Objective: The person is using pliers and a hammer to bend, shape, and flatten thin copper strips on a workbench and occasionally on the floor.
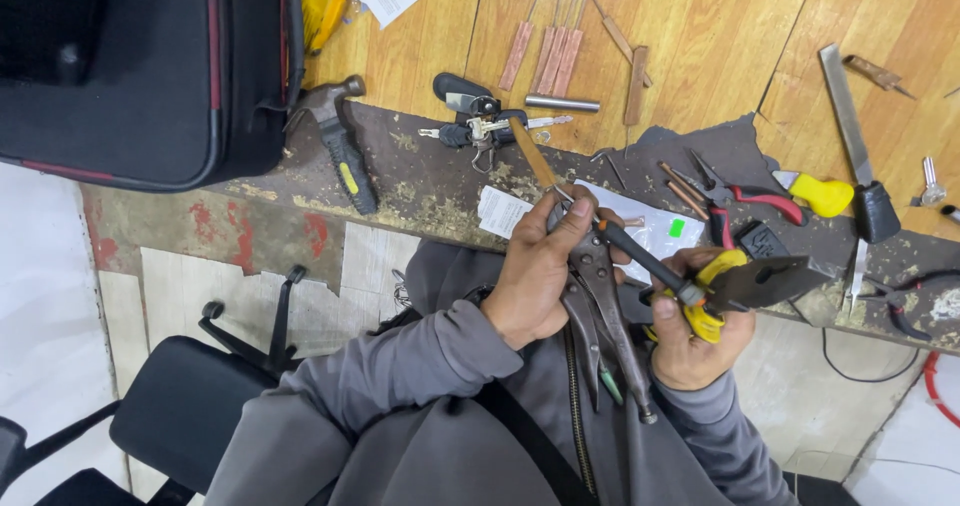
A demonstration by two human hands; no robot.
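A black case (130, 66) with red trim occupies the workbench's (420, 181) upper left. White paper packets (655, 228), one bearing a small green sticker, lie at the bench edge. The left hand (535, 276) is clenched around grey locking pliers (600, 296), held over the lap. The right hand (695, 336) grips a yellow-handled file (625, 246) laid across the pliers' head.

black case (150, 66): cut off by the top and left edges, at 10 o'clock.
office chair (170, 416): seat runs off the bottom left corner.
locking pliers (600, 296): jaws hidden behind the left hand (535, 276).
keys (480, 131): too small to count.
red cable (935, 386): cut at the right edge, 4 o'clock.
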